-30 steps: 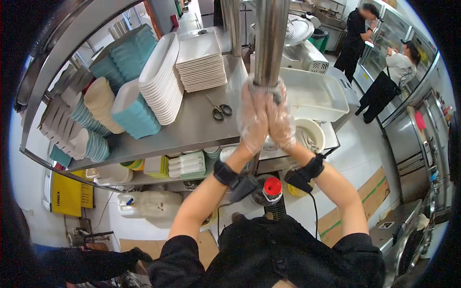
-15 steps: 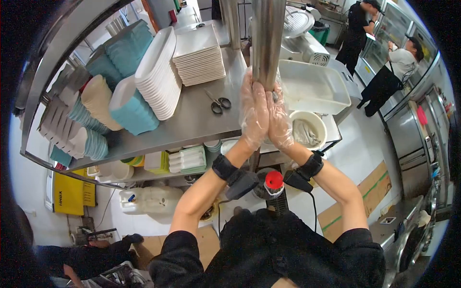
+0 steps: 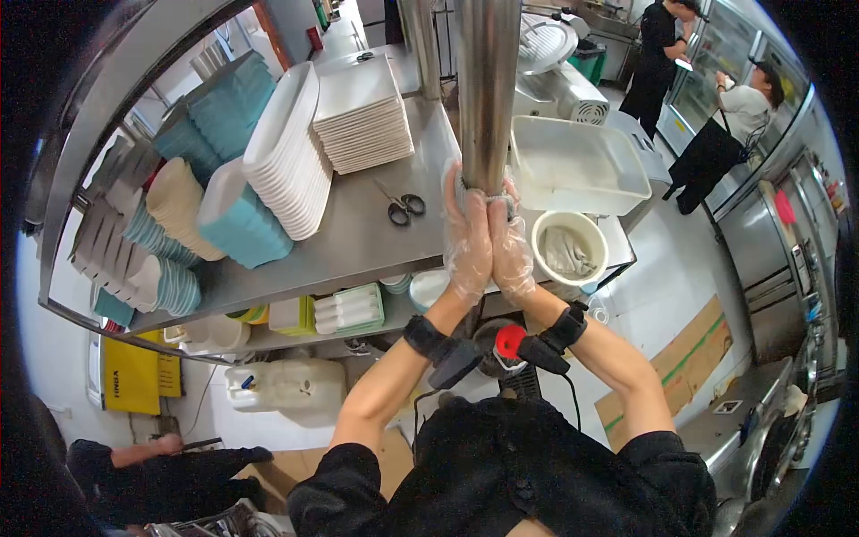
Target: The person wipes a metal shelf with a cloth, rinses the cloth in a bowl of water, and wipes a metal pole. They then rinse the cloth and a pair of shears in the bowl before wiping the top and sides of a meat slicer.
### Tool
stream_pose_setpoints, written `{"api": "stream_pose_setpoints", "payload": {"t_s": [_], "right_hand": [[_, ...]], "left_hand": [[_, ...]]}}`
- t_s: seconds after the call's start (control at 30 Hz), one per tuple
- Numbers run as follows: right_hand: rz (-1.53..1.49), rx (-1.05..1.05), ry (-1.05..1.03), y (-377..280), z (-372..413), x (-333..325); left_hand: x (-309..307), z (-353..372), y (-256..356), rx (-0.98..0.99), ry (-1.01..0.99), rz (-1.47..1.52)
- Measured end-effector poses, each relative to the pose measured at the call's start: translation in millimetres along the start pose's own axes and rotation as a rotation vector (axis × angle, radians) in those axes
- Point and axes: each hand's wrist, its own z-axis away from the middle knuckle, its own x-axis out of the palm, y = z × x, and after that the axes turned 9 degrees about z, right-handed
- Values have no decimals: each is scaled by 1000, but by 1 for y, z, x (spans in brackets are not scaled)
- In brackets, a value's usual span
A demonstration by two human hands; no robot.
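Clear plastic gloves (image 3: 466,277) cover your left hand (image 3: 467,242) and right hand (image 3: 512,255), and you've got both cupped tight round the steel post (image 3: 488,98), heels pressed together! Trapped between your palms and the metal sits a grey pad (image 3: 512,207), just its edges peeping out. Watch that thin film: if the pad is as rough as it looks, rubbing could tear it, and a slack grip could drop the pad.

Just right of your right hand, a white tub (image 3: 546,268) holds pale cloth (image 3: 565,252); a wide swing of that wrist could bump it. Left of your left hand, scissors (image 3: 395,199) lie on the counter (image 3: 358,246), a snag for any careless sideways reach. Beyond them, white plates (image 3: 291,161) stand stacked, open to a knock. Past your right hand, a translucent bin (image 3: 582,200); far beyond, two co-workers (image 3: 658,63) by the glass doors (image 3: 707,85).
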Motion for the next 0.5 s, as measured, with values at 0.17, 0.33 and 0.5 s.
{"api": "stream_pose_setpoints", "payload": {"t_s": [0.17,0.33,0.5], "right_hand": [[58,-155,33,-31,-18,-1],[343,-535,87,-57,-43,-7],[490,-800,172,-87,-58,-17]], "left_hand": [[10,-22,33,32,-100,253],[20,-47,56,225,-37,92],[14,-72,62,397,-63,-94]]}}
